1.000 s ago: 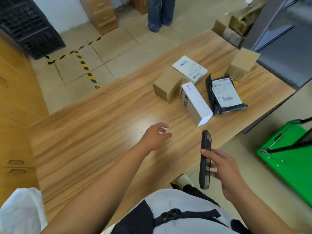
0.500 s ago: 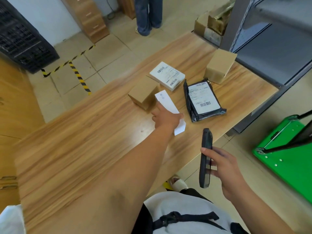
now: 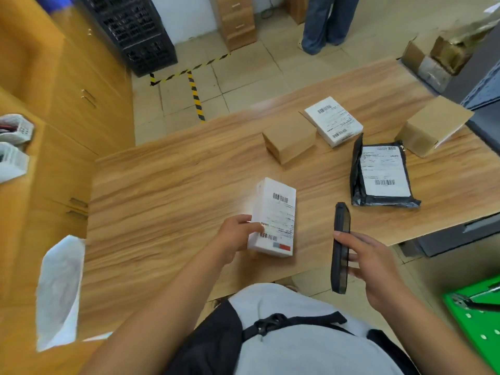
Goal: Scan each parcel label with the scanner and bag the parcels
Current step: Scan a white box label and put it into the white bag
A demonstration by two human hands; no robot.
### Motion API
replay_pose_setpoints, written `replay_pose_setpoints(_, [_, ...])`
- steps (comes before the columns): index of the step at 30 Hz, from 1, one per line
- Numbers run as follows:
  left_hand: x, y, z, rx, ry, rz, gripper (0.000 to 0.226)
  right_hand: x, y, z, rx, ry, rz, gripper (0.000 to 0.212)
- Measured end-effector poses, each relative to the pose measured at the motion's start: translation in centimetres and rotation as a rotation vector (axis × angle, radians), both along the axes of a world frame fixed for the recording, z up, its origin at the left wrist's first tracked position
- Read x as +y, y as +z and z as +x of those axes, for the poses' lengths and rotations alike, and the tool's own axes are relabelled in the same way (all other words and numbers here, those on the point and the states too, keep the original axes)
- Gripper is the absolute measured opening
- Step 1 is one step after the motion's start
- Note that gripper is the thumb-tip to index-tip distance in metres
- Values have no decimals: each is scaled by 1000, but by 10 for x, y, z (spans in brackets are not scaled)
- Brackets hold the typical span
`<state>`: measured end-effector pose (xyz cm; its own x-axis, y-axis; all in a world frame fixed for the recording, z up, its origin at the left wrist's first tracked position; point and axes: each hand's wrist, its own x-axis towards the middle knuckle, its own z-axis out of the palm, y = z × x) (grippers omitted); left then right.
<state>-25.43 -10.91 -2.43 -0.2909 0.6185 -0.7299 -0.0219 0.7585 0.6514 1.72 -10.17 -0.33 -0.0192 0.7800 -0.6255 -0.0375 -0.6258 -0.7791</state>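
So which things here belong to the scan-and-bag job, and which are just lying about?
Job: scanner in right hand; white box in left hand; black mailer; flat white parcel; near brown box; right brown box; probably white bag.
Lying about: black crate; green cart; drawer unit.

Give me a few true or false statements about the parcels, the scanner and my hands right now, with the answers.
1. The left hand grips a white labelled box. True.
2. The scanner lies flat on the table. False: the right hand holds it off the table.
3. The black mailer bag lies on the table, label up. True.
4. The held box's label faces down. False: it faces up, barcodes showing.
5. Two cardboard boxes, one central and one far right, rest on the table. True.
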Motion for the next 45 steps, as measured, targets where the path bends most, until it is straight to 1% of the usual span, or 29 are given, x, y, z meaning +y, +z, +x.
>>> replay_pose_setpoints(4, [-64,-15,-38,-134,200,-8,39,9,0,-21,22,115,28,18])
replay_pose_setpoints(6, [-87,-22,-51,-138,304,-9,42,11,0,-33,36,167,19,23])
replay_pose_setpoints(8, [-102,-27,-58,-64,372,5,44,12,0,-43,48,208,11,26])
replay_pose_setpoints(10, [-108,-31,-60,64,405,3,40,13,1,-50,56,234,9,28])
replay_pose_setpoints(11, [-108,-31,-60,120,405,-1,42,14,0,-52,56,246,11,29])
replay_pose_setpoints(13, [-104,-32,-57,265,352,-20,62,17,-1,-54,55,264,17,31])
replay_pose_setpoints(15, [-96,-34,-54,518,202,-141,89,19,-1,-54,53,271,22,31])
replay_pose_setpoints(17, [-88,-31,-50,713,65,-272,106,21,-2,-52,52,269,26,30])
replay_pose_setpoints(20, [-72,-28,-52,805,-67,-355,111,23,-3,-47,44,240,21,31])
replay_pose_setpoints(22, [-59,-26,-59,815,-251,-371,110,22,-3,-43,31,226,21,31])
replay_pose_setpoints(24, [-43,-20,-72,796,-520,-361,112,22,-3,-38,22,211,25,33])
replay_pose_setpoints(25, [-34,-16,-80,821,-685,-349,112,21,-2,-36,18,205,26,34])
replay_pose_setpoints(27, [-20,-8,-94,976,-1020,-283,106,19,-1,-33,5,200,26,34])
replay_pose_setpoints(29, [-8,-4,-104,1129,-1253,-184,96,17,0,-31,-2,194,26,30])
replay_pose_setpoints(31, [0,-5,-107,1209,-1348,-133,100,15,1,-29,-7,180,29,28])
replay_pose_setpoints(34, [5,-14,-106,1252,-1400,-53,109,13,3,-25,-9,155,21,31])
replay_pose_setpoints(35, [4,-16,-105,1239,-1370,-43,108,12,4,-24,-12,143,17,32])
replay_pose_setpoints(36, [2,-19,-104,1217,-1282,-39,106,12,5,-22,-18,134,14,31])
replay_pose_setpoints(37, [-2,-21,-104,1182,-1125,-27,105,11,6,-21,-24,129,13,29])
replay_pose_setpoints(38, [-7,-24,-103,1125,-886,-14,104,10,7,-20,-35,126,12,27])
replay_pose_setpoints(39, [-11,-27,-100,1040,-586,-3,99,9,8,-19,-46,132,12,25])
replay_pose_setpoints(40, [-18,-30,-96,892,-267,11,90,9,9,-19,-56,148,11,24])
replay_pose_setpoints(41, [-24,-34,-91,665,61,21,78,10,9,-18,-70,171,7,26])
replay_pose_setpoints(42, [-29,-36,-84,402,339,16,66,10,10,-19,-89,200,3,31])
replay_pose_setpoints(43, [-33,-36,-77,169,495,9,56,12,11,-19,-116,241,4,37])
replay_pose_setpoints(44, [-38,-37,-72,19,544,19,50,16,14,-21,-155,293,15,44])
replay_pose_setpoints(45, [-44,-36,-67,-24,514,44,51,20,18,-24,-200,350,45,47])
